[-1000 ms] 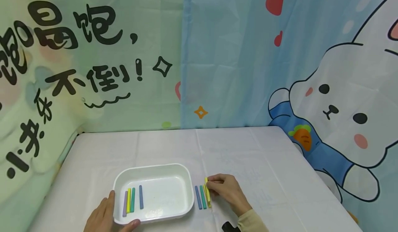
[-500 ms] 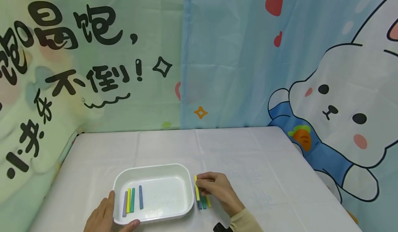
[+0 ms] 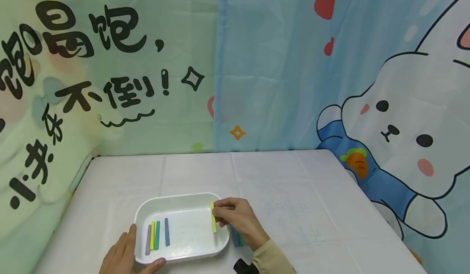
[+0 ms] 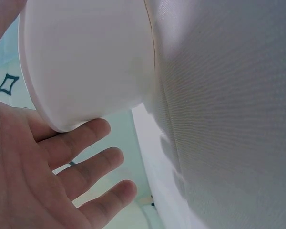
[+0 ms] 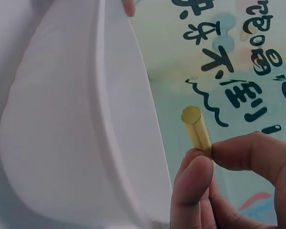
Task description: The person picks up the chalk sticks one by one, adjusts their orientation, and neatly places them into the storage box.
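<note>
A white tray (image 3: 176, 198) lies on the table; its wall (image 4: 86, 62) fills much of the left wrist view. My left hand (image 3: 119, 251) touches its near left corner, fingers straight along the side and thumb at the front rim. Between thumb and fingertips my right hand (image 3: 238, 221) pinches a slim yellow stick (image 3: 214, 227), held over the tray's right part. Seen end-on in the right wrist view, the yellow stick (image 5: 195, 125) has a grooved side. Inside the tray lie a purple stick (image 3: 147, 241), another yellow stick (image 3: 152, 235), a green stick (image 3: 156, 235) and a blue stick (image 3: 167, 232).
Right of the tray, a blue stick (image 3: 235, 238) and a green stick (image 3: 240, 240) lie on the white tablecloth (image 3: 293, 208), partly covered by my right hand. A printed curtain (image 3: 264, 70) hangs behind the table.
My right hand has lifted the yellow stick from the row beside the tray and carried it left, over the tray's right rim. The left hand stays at the tray's corner.
</note>
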`<action>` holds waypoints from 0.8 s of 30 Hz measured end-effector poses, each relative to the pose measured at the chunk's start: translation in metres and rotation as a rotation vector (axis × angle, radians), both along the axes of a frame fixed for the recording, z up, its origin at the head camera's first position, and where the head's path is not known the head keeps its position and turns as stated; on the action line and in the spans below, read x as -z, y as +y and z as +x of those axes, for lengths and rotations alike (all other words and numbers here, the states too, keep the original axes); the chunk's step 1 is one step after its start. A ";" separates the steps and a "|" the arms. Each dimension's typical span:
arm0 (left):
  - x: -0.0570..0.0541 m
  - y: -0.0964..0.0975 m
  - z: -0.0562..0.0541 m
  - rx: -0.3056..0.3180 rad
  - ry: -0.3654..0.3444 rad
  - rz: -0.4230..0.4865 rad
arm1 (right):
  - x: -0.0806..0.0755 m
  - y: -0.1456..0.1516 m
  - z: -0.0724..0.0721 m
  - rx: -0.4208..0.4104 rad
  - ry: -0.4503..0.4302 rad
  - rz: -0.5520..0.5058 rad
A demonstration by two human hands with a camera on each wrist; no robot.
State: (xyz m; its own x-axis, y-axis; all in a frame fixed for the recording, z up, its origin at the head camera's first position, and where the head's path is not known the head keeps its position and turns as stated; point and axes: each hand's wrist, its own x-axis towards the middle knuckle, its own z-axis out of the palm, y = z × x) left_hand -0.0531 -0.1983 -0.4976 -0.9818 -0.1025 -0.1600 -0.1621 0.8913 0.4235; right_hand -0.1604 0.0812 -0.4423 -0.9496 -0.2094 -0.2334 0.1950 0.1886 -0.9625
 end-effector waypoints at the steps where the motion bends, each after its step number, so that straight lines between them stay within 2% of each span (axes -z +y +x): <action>1: 0.000 0.000 0.000 0.001 0.004 -0.002 | 0.000 -0.003 0.000 0.000 -0.002 -0.006; 8: 0.001 0.000 0.002 0.006 0.035 -0.016 | 0.002 -0.019 0.000 -0.001 -0.011 -0.026; 24: 0.001 0.002 -0.001 -0.012 -0.013 -0.003 | 0.008 -0.046 -0.002 -0.029 0.009 -0.051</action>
